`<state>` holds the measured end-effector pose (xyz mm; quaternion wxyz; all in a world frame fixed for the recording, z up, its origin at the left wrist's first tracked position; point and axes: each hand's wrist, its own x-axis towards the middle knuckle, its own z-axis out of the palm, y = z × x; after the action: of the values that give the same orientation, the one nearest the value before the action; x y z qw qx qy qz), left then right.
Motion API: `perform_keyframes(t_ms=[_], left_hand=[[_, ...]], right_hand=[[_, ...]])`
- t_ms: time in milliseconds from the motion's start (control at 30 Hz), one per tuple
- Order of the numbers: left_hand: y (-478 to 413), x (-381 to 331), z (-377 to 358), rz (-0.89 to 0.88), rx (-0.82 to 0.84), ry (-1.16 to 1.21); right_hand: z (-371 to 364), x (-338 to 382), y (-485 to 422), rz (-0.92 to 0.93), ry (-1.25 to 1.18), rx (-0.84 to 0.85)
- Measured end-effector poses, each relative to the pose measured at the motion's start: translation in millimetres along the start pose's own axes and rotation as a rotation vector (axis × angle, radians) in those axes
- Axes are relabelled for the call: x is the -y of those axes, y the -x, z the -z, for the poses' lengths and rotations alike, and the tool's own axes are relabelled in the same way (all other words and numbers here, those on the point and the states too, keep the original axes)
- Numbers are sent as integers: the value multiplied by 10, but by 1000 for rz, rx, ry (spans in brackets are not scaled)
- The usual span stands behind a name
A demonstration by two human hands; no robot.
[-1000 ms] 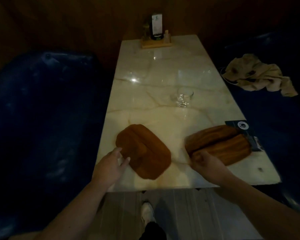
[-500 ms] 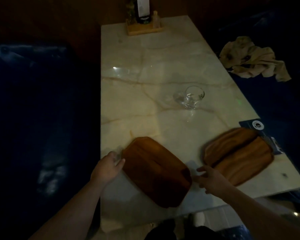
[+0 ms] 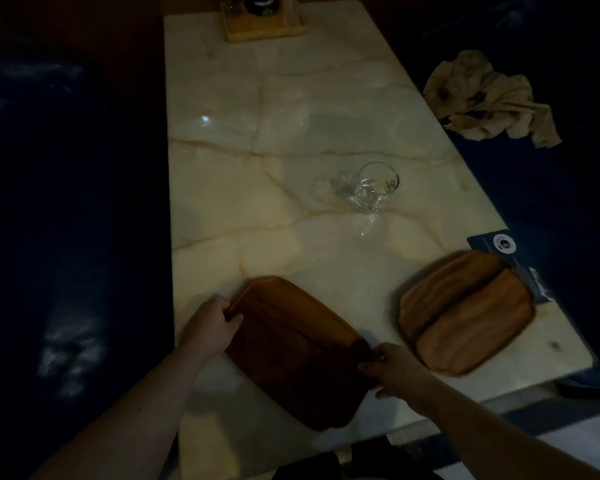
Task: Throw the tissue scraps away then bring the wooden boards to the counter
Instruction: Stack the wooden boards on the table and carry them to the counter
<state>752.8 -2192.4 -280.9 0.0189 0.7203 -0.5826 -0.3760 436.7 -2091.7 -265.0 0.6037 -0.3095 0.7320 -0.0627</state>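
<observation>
On the pale marble worktop (image 3: 257, 140), the left hand (image 3: 210, 325) reaches in from below, its fingers (image 3: 234, 318) curled over the far left corner of the dark wooden board (image 3: 291, 348), which lies near the front edge. The right hand (image 3: 394, 370) pinches the same board's right edge, thumb on top. Behind them stands a clear glass (image 3: 374, 188); whether it holds liquid cannot be told. Right of the hands, well apart from both, a second lighter wooden board (image 3: 465, 317) lies partly over a dark card (image 3: 503, 242).

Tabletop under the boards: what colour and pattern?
Cream marble tabletop with tan-orange veins, clearest in the head view.
</observation>
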Motion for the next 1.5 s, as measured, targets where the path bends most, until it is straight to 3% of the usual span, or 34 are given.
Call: perform_keyframes(t_ms=[233,400,467,600,767,1100,1500], left_hand=[[199,-64,77,45,-40,141],[459,-294,-16,80,-98,318],[546,-433,-120,78,-132,323],[665,-723,-314,110,-194,335],[822,-1285,-823,129,-219,300],[1005,-2142,-1733,171,-168,329],[1125,-2337,-2171,225,-54,310]], right_hand=[[172,93,29,187,-143,-138],[539,143,27,287,-273,-127],[747,154,-16,300,-397,-95],[1102,143,-69,312,-341,-118],[1825,34,-122,253,-462,-103],[2903,-251,-443,284,-335,-144],[3200,-371,-713,397,-126,-176]])
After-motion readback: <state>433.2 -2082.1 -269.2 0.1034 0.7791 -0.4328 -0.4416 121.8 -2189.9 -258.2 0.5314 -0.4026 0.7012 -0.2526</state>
